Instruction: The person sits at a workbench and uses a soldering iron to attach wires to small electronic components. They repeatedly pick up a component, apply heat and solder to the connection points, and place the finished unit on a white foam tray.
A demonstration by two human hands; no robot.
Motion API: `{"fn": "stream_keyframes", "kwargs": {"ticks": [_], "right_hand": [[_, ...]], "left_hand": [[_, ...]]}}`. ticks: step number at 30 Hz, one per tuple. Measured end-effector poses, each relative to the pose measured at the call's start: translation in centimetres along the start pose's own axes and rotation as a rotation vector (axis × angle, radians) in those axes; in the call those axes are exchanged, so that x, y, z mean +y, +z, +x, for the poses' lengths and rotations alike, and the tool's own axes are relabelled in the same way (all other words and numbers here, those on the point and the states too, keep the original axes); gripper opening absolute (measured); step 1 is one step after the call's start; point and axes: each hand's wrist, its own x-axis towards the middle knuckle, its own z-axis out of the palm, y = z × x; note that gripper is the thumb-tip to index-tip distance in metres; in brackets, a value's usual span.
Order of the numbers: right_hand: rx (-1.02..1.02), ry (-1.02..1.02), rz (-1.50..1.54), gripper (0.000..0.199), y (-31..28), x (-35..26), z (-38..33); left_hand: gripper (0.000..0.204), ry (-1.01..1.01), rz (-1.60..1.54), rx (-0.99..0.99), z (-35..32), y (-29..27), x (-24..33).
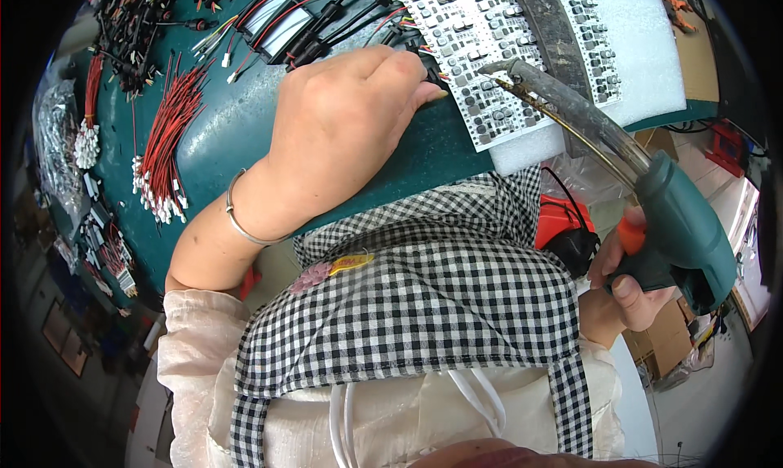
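My left hand [351,121] rests near the table's front edge, its fingers curled closed beside the circuit boards. Black connectors and cables [400,31] lie just beyond its fingers; what it pinches is mostly hidden behind the hand. Held by the handle in my right hand [636,301] is a green soldering gun [685,223] with an orange trigger. Its long metal barrel points up and left, and the tip hangs over a white panel of small circuit boards [469,84]. A dark, worn bar [555,35] lies across that panel.
White foam [648,60] lies under the panel, on the green table mat [220,133]. Bundles of red wires with white plugs [167,154] lie to the left. Behind them is a pile of black cables [130,27]. A clear plastic bag [57,137] sits far left.
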Motion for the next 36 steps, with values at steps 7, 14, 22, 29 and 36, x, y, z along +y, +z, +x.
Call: {"fn": "stream_keyframes", "kwargs": {"ticks": [7,14,22,29,36], "right_hand": [[0.003,0.042,-0.104,0.073,0.8,-0.4,-0.2],[0.039,0.033,-0.138,0.068,1.2,0.1,-0.5],[0.062,0.084,-0.190,0.062,2.8,0.1,-0.6],[0.165,0.150,-0.220,0.065,3.0,-0.1,-1.3],[0.119,0.118,-0.253,0.062,3.3,-0.3,-1.6]], "left_hand": [[0.017,0.066,-0.033,0.016,0.2,-0.1,-0.5],[0.018,0.114,-0.022,0.017,0.3,-0.5,-0.8],[0.021,0.188,-0.003,0.012,0.6,-0.5,-1.4],[0.020,0.216,-0.005,0.024,0.5,-0.5,-1.5],[0.020,0.227,-0.007,0.024,0.6,-0.4,-1.7]]}}
